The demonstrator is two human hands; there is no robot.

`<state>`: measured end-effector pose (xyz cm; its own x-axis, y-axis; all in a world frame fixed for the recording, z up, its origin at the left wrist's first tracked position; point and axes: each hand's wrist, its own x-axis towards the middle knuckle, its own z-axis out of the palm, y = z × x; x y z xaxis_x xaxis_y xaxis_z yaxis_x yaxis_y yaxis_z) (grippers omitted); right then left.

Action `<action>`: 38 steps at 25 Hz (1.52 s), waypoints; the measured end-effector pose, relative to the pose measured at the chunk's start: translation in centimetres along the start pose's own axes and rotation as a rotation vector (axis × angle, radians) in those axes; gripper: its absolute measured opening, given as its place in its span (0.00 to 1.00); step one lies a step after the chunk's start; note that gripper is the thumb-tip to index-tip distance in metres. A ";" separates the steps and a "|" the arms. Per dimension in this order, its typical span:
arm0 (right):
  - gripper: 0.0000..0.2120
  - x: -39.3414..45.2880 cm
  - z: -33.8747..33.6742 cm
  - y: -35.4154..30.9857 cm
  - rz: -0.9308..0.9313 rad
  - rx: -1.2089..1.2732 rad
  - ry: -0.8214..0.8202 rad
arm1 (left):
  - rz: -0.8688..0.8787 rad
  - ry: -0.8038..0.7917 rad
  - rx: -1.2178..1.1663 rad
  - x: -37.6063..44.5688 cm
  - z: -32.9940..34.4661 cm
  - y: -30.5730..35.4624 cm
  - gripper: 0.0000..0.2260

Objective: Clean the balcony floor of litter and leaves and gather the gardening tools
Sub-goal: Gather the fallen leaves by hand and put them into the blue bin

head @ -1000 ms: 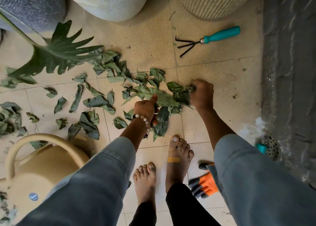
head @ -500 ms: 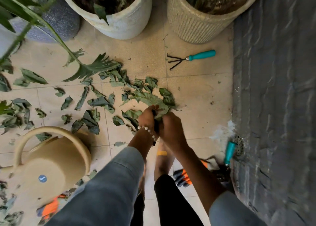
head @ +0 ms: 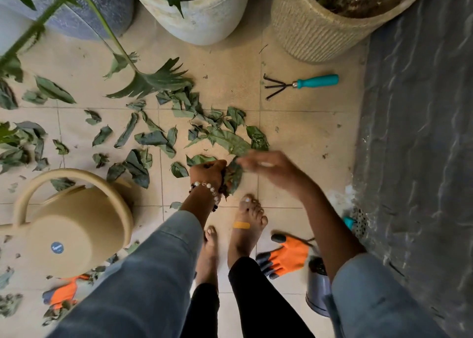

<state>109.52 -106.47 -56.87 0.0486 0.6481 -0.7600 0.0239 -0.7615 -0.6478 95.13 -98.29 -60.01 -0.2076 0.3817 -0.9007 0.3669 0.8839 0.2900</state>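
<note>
Several green leaves lie scattered over the beige tiled floor. My left hand, with a bead bracelet at the wrist, grips a bunch of leaves just above my feet. My right hand hovers beside that bunch, blurred, with its fingers spread and holding nothing. A hand rake with a teal handle lies on the floor at the back right. Orange work gloves lie on the floor, one by my right foot and one at the lower left.
A tan watering can lies on its side at the left. Three large planters stand along the back. A dark stone wall runs down the right, with a floor drain and a small metal pot near it.
My right hand brought leaves from the right to my left hand, let go of them and has drawn back open. The left hand now holds a larger bunch. The view has pulled back.
</note>
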 end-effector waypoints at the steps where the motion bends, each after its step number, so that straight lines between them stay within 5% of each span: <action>1: 0.11 1.2 -0.9 0.7 0.003 0.044 0.175 | -0.016 -0.023 -0.025 0.7 -0.6 -0.1 0.05; 3: 0.13 4.2 -2.0 3.2 -0.027 -0.317 0.427 | -0.026 -0.097 -0.081 1.8 -1.6 -0.5 0.06; 6: 0.30 8.9 -0.5 6.2 -0.138 -0.874 0.234 | -0.035 -0.179 -0.135 3.4 -2.6 -1.4 0.10; 9: 0.28 11.2 0.9 8.6 -0.162 -1.156 0.245 | -0.034 -0.199 -0.160 5.1 -3.3 -3.0 0.11; 13: 0.13 12.3 0.8 11.4 -0.293 -1.012 0.531 | -0.015 -0.153 -0.084 6.2 -3.9 -4.7 0.16; 17: 0.07 9.7 0.2 10.6 -0.088 -0.449 0.830 | -0.042 -0.072 -0.077 5.4 -4.1 -4.5 0.20; 21: 0.09 6.9 4.3 9.1 -0.161 -0.369 0.456 | -0.059 -0.045 -0.054 4.7 -4.4 -4.8 0.21; 24: 0.04 7.9 8.3 10.1 -0.249 -0.728 0.211 | -0.065 -0.067 -0.086 4.8 -4.8 -5.4 0.22; 29: 0.05 10.2 11.4 11.9 -0.412 -1.203 0.194 | -0.043 -0.066 -0.126 6.0 -6.1 -6.7 0.22; 31: 0.05 10.5 11.3 11.2 -0.446 -1.140 0.249 | -0.053 -0.062 -0.154 6.0 -6.9 -7.0 0.22; 35: 0.12 8.7 11.2 8.4 -0.433 -0.789 0.093 | -0.075 -0.029 -0.181 5.2 -8.1 -7.5 0.21; 38: 0.21 7.1 13.4 8.9 -0.328 -0.918 0.074 | -0.099 -0.008 -0.185 4.6 -8.6 -8.1 0.21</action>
<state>96.69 -108.47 -68.72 -0.0368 0.8509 -0.5241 0.8143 -0.2784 -0.5093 83.41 -101.37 -63.76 -0.2266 0.2893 -0.9300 0.1720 0.9517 0.2541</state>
